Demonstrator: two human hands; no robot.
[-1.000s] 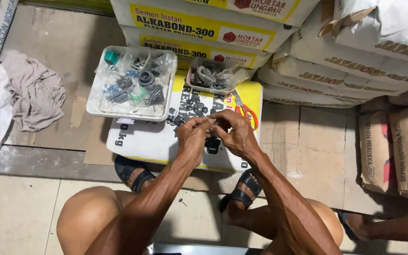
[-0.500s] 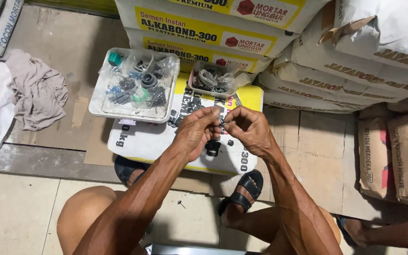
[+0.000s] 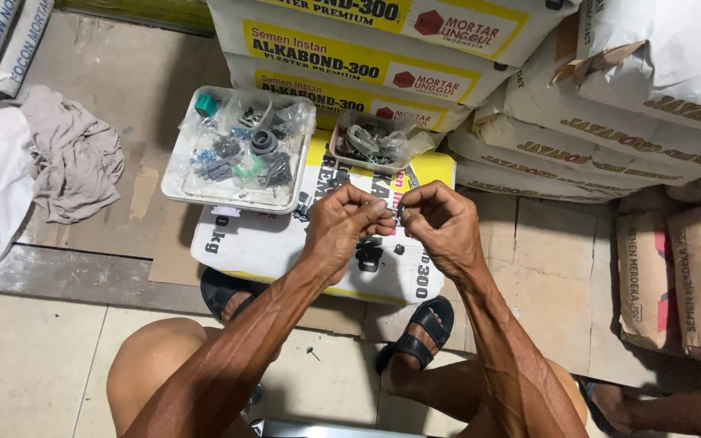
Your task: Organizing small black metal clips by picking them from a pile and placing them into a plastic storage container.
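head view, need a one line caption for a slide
Both hands, left hand and right hand, pinch a small part between them above a white sack bearing two trays of small hardware.

Your one camera sat on your head and looked steeply down past your forearms, so your own knees filled the 6 o'clock edge. It faced toward 12 o'clock, where the stacked sacks rose across the top of the view. Your left hand and right hand sat near centre, close to the lens, over the flat sack. The white tray lay at 11 o'clock. No second view overlapped it.
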